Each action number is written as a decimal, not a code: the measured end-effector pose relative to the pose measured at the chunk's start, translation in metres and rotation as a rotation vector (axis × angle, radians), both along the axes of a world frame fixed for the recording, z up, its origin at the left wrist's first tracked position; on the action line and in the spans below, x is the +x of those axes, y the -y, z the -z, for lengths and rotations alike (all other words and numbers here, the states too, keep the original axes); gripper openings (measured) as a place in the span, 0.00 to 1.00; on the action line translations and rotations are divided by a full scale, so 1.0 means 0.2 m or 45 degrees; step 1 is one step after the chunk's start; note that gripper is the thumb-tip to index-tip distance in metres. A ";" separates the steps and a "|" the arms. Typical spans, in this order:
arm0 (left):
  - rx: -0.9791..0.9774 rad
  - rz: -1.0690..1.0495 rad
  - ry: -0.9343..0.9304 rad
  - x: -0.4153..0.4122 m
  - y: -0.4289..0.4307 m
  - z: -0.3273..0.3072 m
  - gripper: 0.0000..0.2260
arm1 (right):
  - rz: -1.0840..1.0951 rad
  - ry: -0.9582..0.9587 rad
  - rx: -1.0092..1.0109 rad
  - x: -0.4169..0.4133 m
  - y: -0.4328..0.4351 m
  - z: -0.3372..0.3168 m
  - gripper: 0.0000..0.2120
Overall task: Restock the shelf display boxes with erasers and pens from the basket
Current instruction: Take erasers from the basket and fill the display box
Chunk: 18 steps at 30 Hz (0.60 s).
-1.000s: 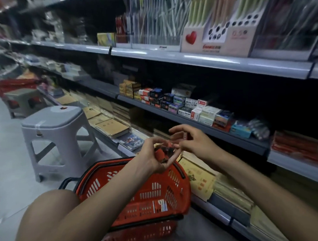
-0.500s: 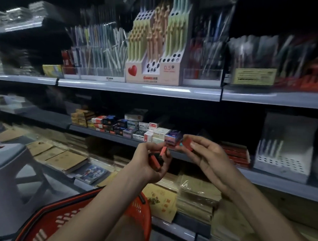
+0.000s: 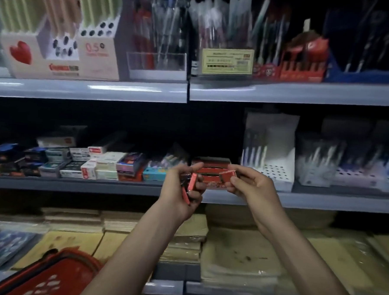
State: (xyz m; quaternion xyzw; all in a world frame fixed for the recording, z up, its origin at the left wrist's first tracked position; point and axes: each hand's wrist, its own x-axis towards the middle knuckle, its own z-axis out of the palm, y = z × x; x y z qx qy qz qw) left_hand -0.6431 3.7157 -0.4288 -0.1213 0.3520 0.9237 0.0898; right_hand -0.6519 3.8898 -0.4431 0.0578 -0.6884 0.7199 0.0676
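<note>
Nearest, at the lower left, the red basket (image 3: 54, 273) sits within easy reach; farther in, the left hand (image 3: 182, 191) curls around a small stock of red erasers (image 3: 193, 181), feeding the right hand (image 3: 248, 186), which pinches a single eraser (image 3: 227, 175), probably meant for the red display box (image 3: 210, 164) just beyond.

Space lies free above red box (image 3: 211, 165), white stand (image 3: 271, 137) beside it.

Down low it's just stacks of yellowish plastic-wrapped paper packs (image 3: 239, 260), with some blue illustrated booklets (image 3: 1, 247) off to the left. Way up there's a yellow printed label card (image 3: 227, 61), too blurry to read.
</note>
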 end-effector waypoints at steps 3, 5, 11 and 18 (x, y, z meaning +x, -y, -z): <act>-0.168 -0.095 -0.061 -0.15 -0.03 0.05 0.14 | 0.073 -0.010 0.130 -0.15 -0.01 0.01 0.12; -0.363 -0.236 -0.067 -0.23 -0.03 0.08 0.13 | 0.110 -0.023 0.195 -0.26 0.02 0.01 0.10; -0.832 -0.437 -0.121 -0.37 0.06 0.14 0.09 | 0.084 -0.096 0.492 -0.58 0.16 -0.01 0.05; -1.046 -0.385 -0.216 -0.42 0.13 0.24 0.11 | 0.178 -0.143 0.820 -0.82 0.27 0.10 0.08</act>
